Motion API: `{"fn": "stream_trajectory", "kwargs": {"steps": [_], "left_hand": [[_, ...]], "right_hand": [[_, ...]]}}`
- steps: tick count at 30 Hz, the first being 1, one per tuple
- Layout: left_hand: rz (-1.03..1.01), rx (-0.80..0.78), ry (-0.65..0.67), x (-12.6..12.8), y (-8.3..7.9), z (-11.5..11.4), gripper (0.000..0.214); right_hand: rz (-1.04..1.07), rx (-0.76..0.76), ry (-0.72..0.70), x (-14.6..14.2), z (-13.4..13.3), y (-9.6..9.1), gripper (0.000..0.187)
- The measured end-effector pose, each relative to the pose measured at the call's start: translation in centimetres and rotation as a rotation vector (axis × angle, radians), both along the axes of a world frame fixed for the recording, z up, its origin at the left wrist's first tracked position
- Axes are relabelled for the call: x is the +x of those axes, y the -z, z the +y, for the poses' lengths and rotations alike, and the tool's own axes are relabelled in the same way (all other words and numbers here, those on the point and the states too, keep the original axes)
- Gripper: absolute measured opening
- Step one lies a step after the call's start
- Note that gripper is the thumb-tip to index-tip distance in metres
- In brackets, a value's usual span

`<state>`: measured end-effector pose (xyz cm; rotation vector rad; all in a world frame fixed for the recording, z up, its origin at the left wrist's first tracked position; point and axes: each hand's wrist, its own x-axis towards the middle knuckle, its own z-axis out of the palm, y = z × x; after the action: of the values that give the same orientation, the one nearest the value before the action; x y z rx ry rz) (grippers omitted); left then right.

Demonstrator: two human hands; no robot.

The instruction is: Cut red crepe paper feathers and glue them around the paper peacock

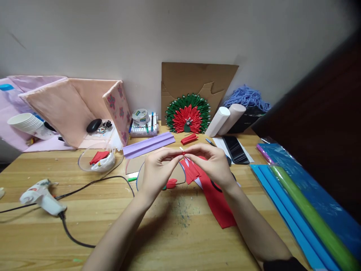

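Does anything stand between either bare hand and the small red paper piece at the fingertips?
Nothing visible does: the left hand and the right hand both pinch the small red paper piece. The long red paper strip lies below the right hand.

My bare left hand (158, 163) and bare right hand (216, 162) nearly meet at the fingertips, each pinching thumb towards fingers. My bare left forearm (121, 226) slants forward and inward; my right forearm (251, 224) mirrors it, emerging from a black sleeve (284, 264).
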<state>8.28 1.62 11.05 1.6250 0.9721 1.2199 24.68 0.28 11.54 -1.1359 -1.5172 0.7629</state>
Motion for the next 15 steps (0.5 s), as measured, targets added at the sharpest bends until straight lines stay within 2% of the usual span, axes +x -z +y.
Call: {"fn": "stream_trajectory", "kwargs": {"steps": [8,15], "left_hand": [[0.022,0.060,-0.052,0.38,0.33,-0.14,0.014],[0.090,0.105,-0.042,-0.06,-0.32,-0.13,0.012]], "right_hand": [[-0.190,0.173,0.068,0.03,-0.19,-0.15,0.012],[-0.228,0.167,0.051,-0.02,-0.40,-0.37,0.012]]}}
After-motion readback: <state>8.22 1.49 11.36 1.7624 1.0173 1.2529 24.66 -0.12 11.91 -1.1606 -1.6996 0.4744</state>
